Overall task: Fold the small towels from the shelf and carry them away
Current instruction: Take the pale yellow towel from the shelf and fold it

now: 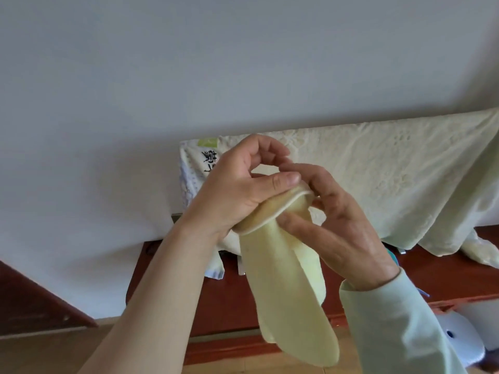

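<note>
Two hands [291, 195] hold a small yellow towel [291, 306] in the air

The left hand [240, 187] pinches its top edge under the thumb; the right hand [345, 228] curls its fingers round the same edge; the towel hangs down before the red-brown shelf [459, 276], below a draped pale cloth [391, 179].

left hand [237, 184] + right hand [340, 228] | both pinching small yellow towel [291, 292] | hanging down
</note>
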Demonstrator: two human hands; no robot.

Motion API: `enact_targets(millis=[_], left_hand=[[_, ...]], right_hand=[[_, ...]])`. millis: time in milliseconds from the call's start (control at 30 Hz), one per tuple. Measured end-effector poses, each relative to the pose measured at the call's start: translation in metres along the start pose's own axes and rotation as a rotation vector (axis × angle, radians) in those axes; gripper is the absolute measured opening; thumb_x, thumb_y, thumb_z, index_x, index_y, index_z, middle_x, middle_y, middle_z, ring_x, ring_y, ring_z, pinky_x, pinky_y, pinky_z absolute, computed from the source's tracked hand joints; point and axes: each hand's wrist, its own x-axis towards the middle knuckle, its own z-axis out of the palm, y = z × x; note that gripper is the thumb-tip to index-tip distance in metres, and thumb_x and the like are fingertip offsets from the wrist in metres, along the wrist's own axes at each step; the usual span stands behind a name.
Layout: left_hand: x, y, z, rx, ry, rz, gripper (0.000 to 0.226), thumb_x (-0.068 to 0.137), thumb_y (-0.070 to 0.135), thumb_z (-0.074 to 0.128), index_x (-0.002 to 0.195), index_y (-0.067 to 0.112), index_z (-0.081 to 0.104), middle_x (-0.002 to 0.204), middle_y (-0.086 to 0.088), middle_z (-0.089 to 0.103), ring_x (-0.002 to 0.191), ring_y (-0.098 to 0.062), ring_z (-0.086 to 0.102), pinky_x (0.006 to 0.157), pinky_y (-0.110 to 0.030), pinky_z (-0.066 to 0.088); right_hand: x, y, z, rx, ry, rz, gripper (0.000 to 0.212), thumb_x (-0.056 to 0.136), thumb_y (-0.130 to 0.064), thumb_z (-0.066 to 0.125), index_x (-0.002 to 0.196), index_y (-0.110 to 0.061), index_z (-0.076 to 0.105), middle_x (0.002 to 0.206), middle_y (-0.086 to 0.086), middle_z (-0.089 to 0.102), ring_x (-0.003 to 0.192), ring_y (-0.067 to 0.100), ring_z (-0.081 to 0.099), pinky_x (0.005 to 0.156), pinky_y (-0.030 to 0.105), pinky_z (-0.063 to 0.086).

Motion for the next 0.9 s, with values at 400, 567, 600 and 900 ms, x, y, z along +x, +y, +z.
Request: enact_targets(millis=[400,567,600,900], left_hand=[[-0.048,-0.025,-0.01,-0.173,-0.061,-0.071,0.063,0.077,0.066,0.074,0.124,0.026,0.062,0.108,0.003,0.074,0.099,-0.01,0.07,0.087,-0.026,0.054],[-0.074,-0.031,-0.02,-0.256,-0.152,-0.059,0.086,0.057,0.066,0.085,0.131,0.032,0.059,0.125,-0.004,0.07,0.115,-0.024,0.069,0.095,-0.035,0.056],[-0.079,-0.031,-0.02,-0.21,-0.157,-0.08,0.085,0.058,0.06,0.089,0.133,0.033,0.057,0.126,-0.004,0.07,0.115,-0.025,0.069,0.096,-0.039,0.057],[-0.126,-0.012,-0.039,0.002,0.081,-0.053,0.018,0.092,0.039,0.058,0.098,0.029,0.07,0.095,-0.016,0.072,0.087,-0.033,0.071,0.079,-0.053,0.055]], right_hand=[[0.003,-0.009,0.024,0.089,0.294,0.175,0.003,0.086,-0.025,0.063,0.084,-0.023,0.061,0.069,-0.007,0.062,0.061,0.008,0.059,0.053,0.025,0.05],[0.002,-0.029,0.04,0.162,0.394,0.166,0.026,0.099,-0.025,0.062,0.075,-0.018,0.057,0.059,-0.005,0.049,0.054,0.012,0.045,0.048,0.026,0.04],[0.001,-0.035,0.043,0.163,0.41,0.167,0.027,0.099,-0.027,0.062,0.074,-0.019,0.058,0.059,-0.004,0.048,0.055,0.013,0.045,0.049,0.028,0.04],[-0.024,-0.075,0.06,0.046,0.365,0.124,0.027,0.104,-0.025,0.051,0.085,-0.008,0.058,0.071,0.006,0.048,0.065,0.018,0.046,0.061,0.034,0.04]])
